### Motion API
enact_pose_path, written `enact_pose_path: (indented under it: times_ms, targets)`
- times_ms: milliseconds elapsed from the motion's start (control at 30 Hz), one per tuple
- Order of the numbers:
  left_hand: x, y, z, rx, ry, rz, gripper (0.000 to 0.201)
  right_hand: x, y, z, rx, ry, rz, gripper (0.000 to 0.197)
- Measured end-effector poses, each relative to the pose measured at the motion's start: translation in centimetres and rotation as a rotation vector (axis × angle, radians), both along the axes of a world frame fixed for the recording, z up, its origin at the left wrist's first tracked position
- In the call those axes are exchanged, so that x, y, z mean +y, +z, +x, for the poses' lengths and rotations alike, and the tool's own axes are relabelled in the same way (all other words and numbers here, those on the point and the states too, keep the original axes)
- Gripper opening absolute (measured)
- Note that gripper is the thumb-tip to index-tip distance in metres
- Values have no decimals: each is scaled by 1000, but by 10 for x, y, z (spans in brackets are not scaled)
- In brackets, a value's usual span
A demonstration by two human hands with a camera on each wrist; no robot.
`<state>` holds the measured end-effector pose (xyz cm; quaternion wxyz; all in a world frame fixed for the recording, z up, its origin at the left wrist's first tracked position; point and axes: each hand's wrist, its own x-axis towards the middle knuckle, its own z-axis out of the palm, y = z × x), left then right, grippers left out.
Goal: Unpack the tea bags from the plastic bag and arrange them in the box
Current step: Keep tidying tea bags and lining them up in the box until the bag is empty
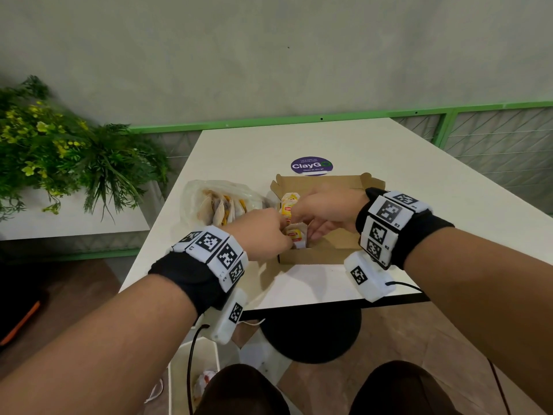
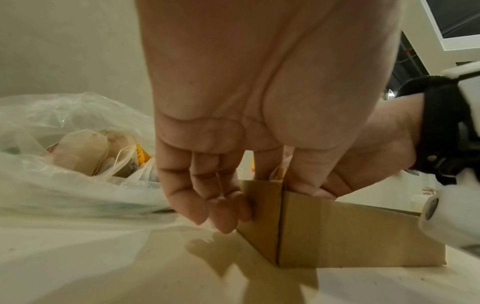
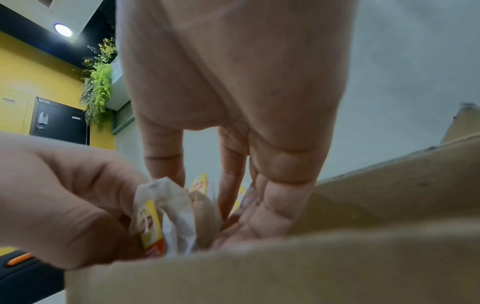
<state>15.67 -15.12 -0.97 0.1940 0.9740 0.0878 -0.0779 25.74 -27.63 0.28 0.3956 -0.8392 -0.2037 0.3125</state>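
An open brown cardboard box [image 1: 326,255] sits mid-table, with a few tea bags standing at its left end [image 1: 288,203]. My left hand [image 1: 284,235] is at the box's near-left corner and pinches a white tea bag with a yellow tag [image 3: 179,209] just inside the wall [image 2: 337,236]. My right hand [image 1: 302,223] reaches down into the box from the right, its fingers [image 3: 272,195] fairly straight against the standing tea bags. A clear plastic bag [image 1: 215,202] with several more tea bags [image 2: 80,152] lies left of the box.
The white table [image 1: 419,181] bears a round purple sticker [image 1: 311,166] behind the box. A green plant [image 1: 59,145] stands off the left side. A black stool [image 1: 311,333] and a white bin [image 1: 194,375] are below the near edge.
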Motion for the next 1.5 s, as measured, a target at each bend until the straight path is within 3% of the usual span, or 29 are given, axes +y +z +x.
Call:
enact_pose_path:
  times_ms: [167, 500, 667, 733, 867, 967, 1033, 1200, 1367, 1500]
  targets:
    - [0, -2, 0, -5, -9, 12, 24, 3, -7, 2, -119, 59, -55, 9]
    - [1, -2, 2, 8, -23, 12, 24, 3, -4, 9, -232, 75, -39, 17]
    - [1, -6, 4, 35, -17, -4, 27, 3, -3, 3, -395, 176, -225, 8]
    - [3, -5, 3, 12, -21, -3, 27, 4, -4, 2, -425, 195, -263, 13]
    - [10, -1, -2, -133, 34, -85, 22, 5, -1, 1, -389, 198, -238, 12]
    - [11, 0, -4, -205, 113, -179, 36, 5, -1, 1, -260, 173, -162, 6]
    - [9, -2, -4, -207, 142, -190, 45, 4, -2, 4, -177, 148, -113, 12]
    - [7, -6, -3, -168, 187, -203, 55, -14, 1, 5, -53, -96, 31, 25]
    - [7, -11, 0, -144, 188, -222, 38, -32, 0, -3, 20, -48, -27, 26]
    - [5, -12, 0, -155, 225, -287, 25, -26, -9, -6, 18, -51, 42, 25]
